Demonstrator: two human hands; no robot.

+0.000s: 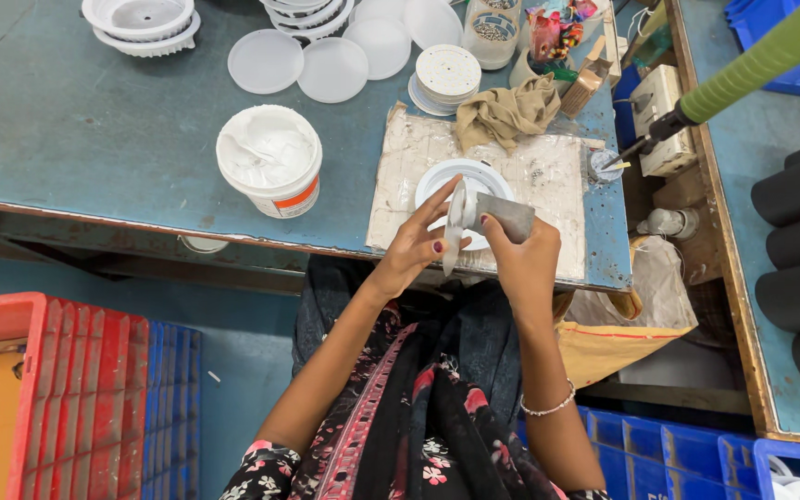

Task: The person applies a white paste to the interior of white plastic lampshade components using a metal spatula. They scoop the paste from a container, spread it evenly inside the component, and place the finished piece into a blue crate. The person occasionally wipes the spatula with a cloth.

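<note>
**A:** So where am I at here? Watching through the head cam. My left hand (414,248) holds a thin white disc (456,222) on edge, fingers pinching its rim, thumb low down. My right hand (525,259) is wrapped round a flat grey scraper (504,215), fingers pressed together on it, its blade touching the disc's face.

**B:** Looks to me like the spreading step, paste going onto the disc or getting wiped off it. Can't tell which from this angle. Where's the disc relative to the table?

**A:** Held in the air just above the near edge of the table (76,130), over a smeared board (548,176). A white ring part (474,176) lies on that board right behind the disc. The tub (270,167) of white paste sits open to the left, well apart from my hands.

**B:** How does the disc look?

**A:** Round, thin, pale, seen nearly edge-on, so its face is mostly hidden. Seems stiff, no bending under the scraper.

**B:** Then I'd say the next move needs an even stroke across the face, with the left pinch steady so the rim doesn't slip. Anything in the way?

**A:** A tan rag (506,111) is at the board's far end, plus a stack of discs (446,74) and clear lids (326,60) further back. None near my hands.
</note>
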